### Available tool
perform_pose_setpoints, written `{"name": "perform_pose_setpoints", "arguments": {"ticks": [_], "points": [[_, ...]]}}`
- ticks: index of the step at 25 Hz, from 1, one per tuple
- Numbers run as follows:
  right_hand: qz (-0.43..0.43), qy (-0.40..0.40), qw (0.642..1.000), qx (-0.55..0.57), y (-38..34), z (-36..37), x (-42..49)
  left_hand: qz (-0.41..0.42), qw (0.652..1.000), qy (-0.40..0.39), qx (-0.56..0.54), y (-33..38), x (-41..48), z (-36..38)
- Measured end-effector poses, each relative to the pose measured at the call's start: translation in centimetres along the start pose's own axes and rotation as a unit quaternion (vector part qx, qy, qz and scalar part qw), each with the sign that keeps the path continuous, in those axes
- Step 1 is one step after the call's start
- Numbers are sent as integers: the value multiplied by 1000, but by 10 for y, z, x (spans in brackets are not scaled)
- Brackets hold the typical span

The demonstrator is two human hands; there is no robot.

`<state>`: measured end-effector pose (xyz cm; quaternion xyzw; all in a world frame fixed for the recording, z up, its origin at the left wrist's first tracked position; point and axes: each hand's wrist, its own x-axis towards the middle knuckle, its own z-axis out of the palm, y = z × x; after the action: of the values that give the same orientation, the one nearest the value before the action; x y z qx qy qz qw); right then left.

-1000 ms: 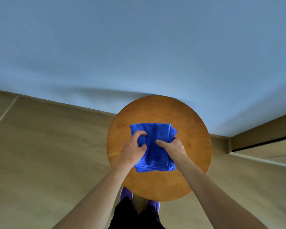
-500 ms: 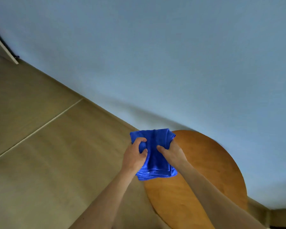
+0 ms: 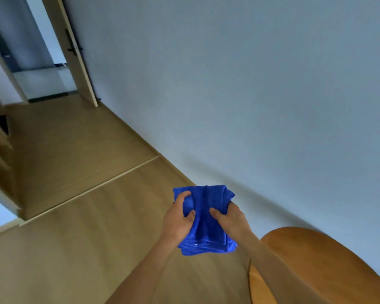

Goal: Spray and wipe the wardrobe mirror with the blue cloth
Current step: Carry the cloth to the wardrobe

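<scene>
Cloth: the folded blue cloth (image 3: 206,218) hangs in the air up and left of the round wooden counter (image 3: 316,270), clear of its top.
Left hand: the left hand (image 3: 178,223) grips the cloth's left side, fingers (image 3: 182,200) curled into the folds.
Right hand: the right hand (image 3: 232,220) pinches the right side, thumb on top.
Not in view: mirror and spray bottle.
Risk, drop: both hands are occupied. Taking a sprayer probably means freeing one, and the layered cloth could unfold or slip to the floor (image 3: 97,216) beside the counter.
Risk, streaks: wiping with a bunched wad may smear.

Soft, cool, even light, brighter at the doorway (image 3: 42,69), with mild blur and wide-angle edge bending.
</scene>
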<state>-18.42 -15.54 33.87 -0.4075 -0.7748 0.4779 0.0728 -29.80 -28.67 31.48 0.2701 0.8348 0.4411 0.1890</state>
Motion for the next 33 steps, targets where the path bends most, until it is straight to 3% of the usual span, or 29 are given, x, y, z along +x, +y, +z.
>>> {"name": "perform_pose_setpoints", "arguments": {"ticks": [7,13,22,27,33], "points": [[-87,-43,995,-12,-87,83,9,-34,995,90,-33,-41,4,-103],[-129,-104,986,-27,-135,137,38,-110,974,186,-64,-62,13,-160],[-180,-122,974,-66,-185,174,131,-196,947,246,-72,-67,91,-192],[-193,-175,964,-49,-217,185,190,-252,926,275,-67,-64,147,-208],[-226,-194,953,-51,-251,205,235,-252,916,301,-83,-67,190,-226]]}}
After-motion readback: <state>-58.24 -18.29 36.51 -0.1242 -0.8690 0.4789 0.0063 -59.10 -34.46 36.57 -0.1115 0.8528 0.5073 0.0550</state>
